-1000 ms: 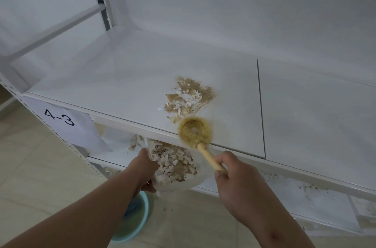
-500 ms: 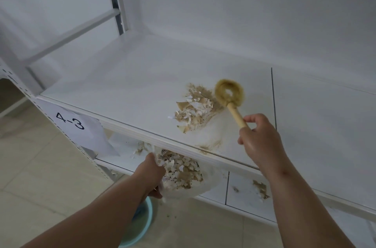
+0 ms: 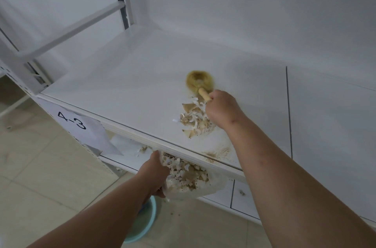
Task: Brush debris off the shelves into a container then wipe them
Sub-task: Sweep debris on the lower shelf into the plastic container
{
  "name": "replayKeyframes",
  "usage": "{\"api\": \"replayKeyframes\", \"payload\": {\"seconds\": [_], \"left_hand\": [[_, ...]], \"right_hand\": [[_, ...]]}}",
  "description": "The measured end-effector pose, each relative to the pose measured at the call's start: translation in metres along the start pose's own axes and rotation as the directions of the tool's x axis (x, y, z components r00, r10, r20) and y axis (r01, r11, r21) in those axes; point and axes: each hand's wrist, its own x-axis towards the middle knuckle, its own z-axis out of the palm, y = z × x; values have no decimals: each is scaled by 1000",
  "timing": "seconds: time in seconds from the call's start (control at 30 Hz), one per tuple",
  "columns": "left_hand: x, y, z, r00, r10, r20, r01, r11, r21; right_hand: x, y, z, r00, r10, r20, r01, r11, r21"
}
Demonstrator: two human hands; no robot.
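I see a white shelf (image 3: 142, 77) made of panels, with a dark seam running front to back on its right side. On it lies a pile of debris (image 3: 193, 120), tan and white flakes, near the front edge, with a dusty smear (image 3: 220, 153) just in front. A round brush (image 3: 200, 83) rests bristles-down behind the pile.

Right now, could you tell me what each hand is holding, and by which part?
The right hand grips the brush by its wooden handle; the left hand holds the white container by its near rim.
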Motion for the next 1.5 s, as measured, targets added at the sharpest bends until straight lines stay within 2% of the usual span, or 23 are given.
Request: {"api": "replayKeyframes", "payload": {"seconds": [0.13, 0.37, 0.6, 0.9, 1.07, 1.3, 1.5], "left_hand": [[3, -1, 0, 1000, -19, 17, 20, 999, -41], [0, 5, 4, 1000, 27, 6, -27, 998, 51], [-10, 7, 15, 997, 47, 58, -51, 996, 69], [-19, 2, 19, 997, 3, 81, -2, 1000, -6], [-25, -1, 21, 996, -16, 88, 20, 999, -45], [-35, -8, 28, 989, -28, 144, 41, 995, -88], [-41, -9, 28, 989, -15, 145, 24, 998, -65]], "right_hand": [[-27, 1, 1, 993, -60, 106, 57, 998, 37], [-82, 21, -14, 980, -76, 185, 74, 997, 13], [-100, 34, -13, 993, -71, 92, 69, 997, 26], [-139, 50, -15, 987, -60, 151, 55, 998, 38], [-145, 53, -21, 996, -44, 72, 41, 998, 44], [-168, 61, -21, 992, -18, 128, 9, 997, 70], [-172, 83, -31, 996, 93, 2, -93, 991, 99]]}}
